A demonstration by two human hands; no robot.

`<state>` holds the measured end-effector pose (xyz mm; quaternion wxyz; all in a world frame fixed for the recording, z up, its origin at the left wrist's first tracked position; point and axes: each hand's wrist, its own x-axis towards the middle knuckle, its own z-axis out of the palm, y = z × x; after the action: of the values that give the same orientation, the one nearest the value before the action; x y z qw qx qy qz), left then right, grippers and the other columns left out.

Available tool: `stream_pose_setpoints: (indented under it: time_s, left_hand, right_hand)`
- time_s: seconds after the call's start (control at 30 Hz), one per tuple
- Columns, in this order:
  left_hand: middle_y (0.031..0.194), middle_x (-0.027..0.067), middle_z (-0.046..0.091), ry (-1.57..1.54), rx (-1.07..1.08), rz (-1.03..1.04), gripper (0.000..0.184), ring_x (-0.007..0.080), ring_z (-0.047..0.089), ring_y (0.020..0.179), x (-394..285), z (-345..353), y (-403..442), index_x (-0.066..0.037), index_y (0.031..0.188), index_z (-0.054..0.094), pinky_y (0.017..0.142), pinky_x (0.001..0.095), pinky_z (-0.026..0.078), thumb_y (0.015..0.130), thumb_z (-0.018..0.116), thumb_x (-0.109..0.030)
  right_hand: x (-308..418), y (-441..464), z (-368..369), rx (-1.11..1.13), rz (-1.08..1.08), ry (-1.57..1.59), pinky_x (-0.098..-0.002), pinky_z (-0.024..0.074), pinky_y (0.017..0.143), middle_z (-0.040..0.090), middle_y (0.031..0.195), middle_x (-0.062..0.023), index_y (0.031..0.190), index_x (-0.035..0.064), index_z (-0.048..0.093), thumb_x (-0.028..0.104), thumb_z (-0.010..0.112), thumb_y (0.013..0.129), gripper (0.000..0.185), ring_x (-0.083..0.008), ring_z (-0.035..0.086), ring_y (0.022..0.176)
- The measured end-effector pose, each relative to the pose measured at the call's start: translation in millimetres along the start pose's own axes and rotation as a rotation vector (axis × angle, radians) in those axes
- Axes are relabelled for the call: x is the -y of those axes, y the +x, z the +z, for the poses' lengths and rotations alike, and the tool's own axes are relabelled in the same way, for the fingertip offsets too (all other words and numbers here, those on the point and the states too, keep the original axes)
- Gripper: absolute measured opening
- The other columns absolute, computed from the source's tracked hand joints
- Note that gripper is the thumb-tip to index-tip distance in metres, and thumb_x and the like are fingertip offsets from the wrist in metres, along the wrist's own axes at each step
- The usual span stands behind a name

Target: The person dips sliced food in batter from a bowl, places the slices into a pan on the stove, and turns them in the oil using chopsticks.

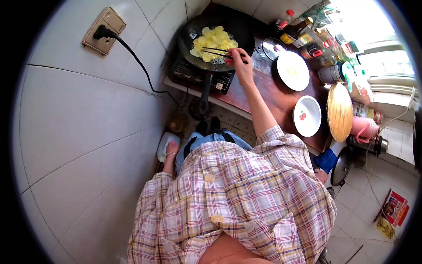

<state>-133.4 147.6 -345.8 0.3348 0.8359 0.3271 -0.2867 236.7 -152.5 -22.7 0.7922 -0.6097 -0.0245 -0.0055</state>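
Dark chopsticks (215, 52) are held in my right hand (240, 60), fingers closed round them at the wok's right side. Their tips reach into the thin yellow slices (212, 40) lying in the dark wok (191, 33), where bubbling liquid shows at the edges. Under the wok is a black cooktop (182, 69), and the long black handle (205, 94) points toward my body. Low on the left, my left hand (172, 148) is beside a white container (162, 147); its fingers are too small and partly hidden to read.
A white plate (293, 71), a white bowl (307, 116) and a glass lid (273, 48) stand right of the wok. Bottles (296, 31) line the back, near a round woven board (340, 113) and a pink jug (365, 127). A black cord (138, 61) hangs from the wall socket (110, 24).
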Motion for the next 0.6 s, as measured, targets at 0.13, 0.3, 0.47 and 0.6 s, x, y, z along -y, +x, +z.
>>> stream_pose_setpoints:
  time_s: [0.13,0.3,0.47,0.6]
  left_hand:
    - [0.101,0.0192,0.063,0.078,0.019,-0.035,0.038,0.0345,0.059,0.097,-6.9,-9.1,-12.1,-0.007,0.103,0.06,0.087,0.0403,0.046,0.074,0.061,-0.032]
    - [0.101,0.0193,0.063,-0.215,-0.106,-0.051,0.035,0.0347,0.059,0.097,11.1,1.0,8.4,-0.006,0.1,0.061,0.086,0.0404,0.046,0.074,0.061,-0.03]
    - [0.102,0.0197,0.062,-0.231,-0.086,-0.071,0.036,0.0342,0.059,0.097,8.1,2.8,13.0,-0.004,0.102,0.061,0.087,0.0398,0.046,0.075,0.062,-0.028]
    - [0.104,0.0197,0.062,-0.156,-0.052,-0.055,0.036,0.0335,0.059,0.099,-14.1,-8.4,-2.5,-0.003,0.103,0.06,0.088,0.0391,0.046,0.076,0.061,-0.027]
  right_hand:
    - [-22.5,-0.4,15.1,0.093,-0.004,-0.165,-0.0218,0.0476,0.056,0.062,0.081,-0.0064,0.094,-0.0013,0.06,0.015,0.053,0.091,0.018,-0.0106,0.06,0.062]
    - [-7.2,5.5,15.0,-0.088,-0.108,-0.25,-0.0217,0.0454,0.053,0.062,0.075,-0.0051,0.093,-0.0005,0.06,0.014,0.055,0.09,0.016,-0.01,0.061,0.06]
    - [-13.4,22.1,30.7,-0.014,-0.178,-0.293,-0.0205,0.0455,0.056,0.062,0.086,-0.0054,0.098,0.0002,0.06,0.016,0.052,0.092,0.018,-0.0095,0.06,0.065]
    - [-13.7,29.8,41.3,-0.011,-0.136,-0.236,-0.0207,0.0459,0.055,0.062,0.086,-0.0061,0.099,0.0001,0.06,0.017,0.052,0.092,0.02,-0.0101,0.061,0.064]
